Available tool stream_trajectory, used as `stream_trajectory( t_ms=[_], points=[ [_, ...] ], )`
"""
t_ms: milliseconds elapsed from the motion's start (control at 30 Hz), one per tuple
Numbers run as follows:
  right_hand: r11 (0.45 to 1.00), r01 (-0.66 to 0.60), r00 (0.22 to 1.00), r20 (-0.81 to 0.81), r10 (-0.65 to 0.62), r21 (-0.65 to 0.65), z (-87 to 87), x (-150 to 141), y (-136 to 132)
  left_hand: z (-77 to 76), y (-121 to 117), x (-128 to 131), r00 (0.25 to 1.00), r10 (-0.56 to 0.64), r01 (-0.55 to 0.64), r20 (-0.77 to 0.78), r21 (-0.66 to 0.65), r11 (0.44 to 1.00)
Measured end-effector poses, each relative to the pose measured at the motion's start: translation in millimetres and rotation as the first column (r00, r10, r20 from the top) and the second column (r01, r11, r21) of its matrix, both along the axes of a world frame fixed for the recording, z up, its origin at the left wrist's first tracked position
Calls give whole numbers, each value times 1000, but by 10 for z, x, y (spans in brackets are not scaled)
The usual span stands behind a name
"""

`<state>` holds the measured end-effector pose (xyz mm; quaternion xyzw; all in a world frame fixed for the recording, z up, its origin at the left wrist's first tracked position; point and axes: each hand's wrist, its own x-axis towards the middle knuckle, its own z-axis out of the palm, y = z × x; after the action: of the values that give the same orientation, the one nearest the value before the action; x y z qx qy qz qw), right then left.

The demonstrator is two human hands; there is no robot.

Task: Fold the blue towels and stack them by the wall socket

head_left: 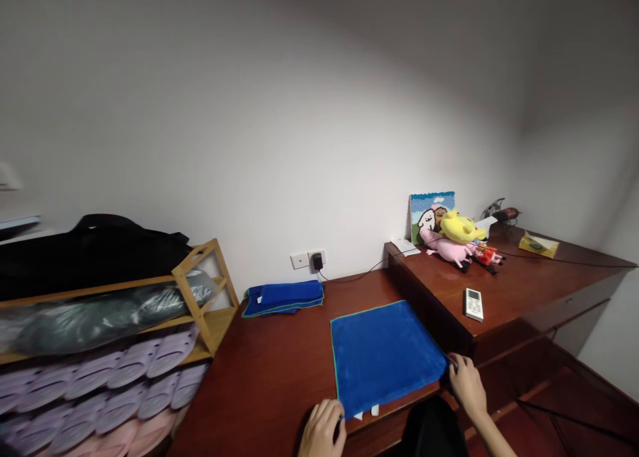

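A blue towel (384, 354) with a green stitched edge lies spread on the lower reddish-brown wooden top. White tags show along its near edge. At the towel's near left corner, my left hand (323, 430) is closed, thumb and fingers pinching the cloth. My right hand (466, 382) grips the near right corner, beside the raised cabinet's side. Farther back against the wall rests a folded stack of blue towels (284, 297), apart from both hands.
To the right, a higher cabinet top (519, 284) carries a white remote (473, 304), plush toys (452, 244), a dog picture (432, 217) and a yellow tissue pack (539, 245). A black adapter (317, 262) trails a cable. At left, a wooden rack (210, 310) holds lilac slippers (134, 364).
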<state>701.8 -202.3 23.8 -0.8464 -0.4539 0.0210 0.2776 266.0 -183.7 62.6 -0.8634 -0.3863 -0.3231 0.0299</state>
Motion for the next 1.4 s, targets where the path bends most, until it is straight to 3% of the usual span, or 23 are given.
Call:
stream_trajectory(
  t_ms=[133, 267, 433, 667, 867, 1133, 1200, 1267, 1333, 1400],
  points=[
    [978, -207, 955, 220, 200, 11, 155, -512, 92, 161, 145, 326, 999, -15, 13, -40, -55, 998],
    [905, -412, 887, 177, 425, -109, 112, -985, 91, 60, 250, 610, 971, -95, 68, -218, -129, 989],
    [867, -460, 866, 117, 486, -192, -26, -1063, -22, -212, 230, 533, 946, -135, 85, -294, -176, 981],
    [830, -530, 824, 124, 552, -177, -68, -1153, 76, -399, 307, 487, 951, -112, 82, -288, -113, 990],
    [829, -512, 828, 127, 546, -226, -55, -1115, 464, -352, 623, 590, 940, -118, 42, -320, -234, 971],
    [835, -467, 847, 123, 517, -291, 23, -1055, 1393, -130, 1369, 791, 939, -41, -77, -341, -326, 942],
    [838, -456, 852, 125, 509, -301, 1, -1032, 1652, -132, 1517, 734, 946, 22, -125, -324, -303, 945],
    [844, -441, 859, 128, 496, -305, -36, -1000, 1900, -142, 1631, 519, 954, 96, -171, -285, -252, 952],
    [847, -433, 863, 130, 488, -307, -76, -961, 2125, -148, 1706, 103, 945, 197, -254, -261, -207, 945],
    [845, -433, 862, 130, 490, -313, -108, -923, 2315, -157, 1738, -491, 895, 333, -397, -296, -190, 898]
  ],
)
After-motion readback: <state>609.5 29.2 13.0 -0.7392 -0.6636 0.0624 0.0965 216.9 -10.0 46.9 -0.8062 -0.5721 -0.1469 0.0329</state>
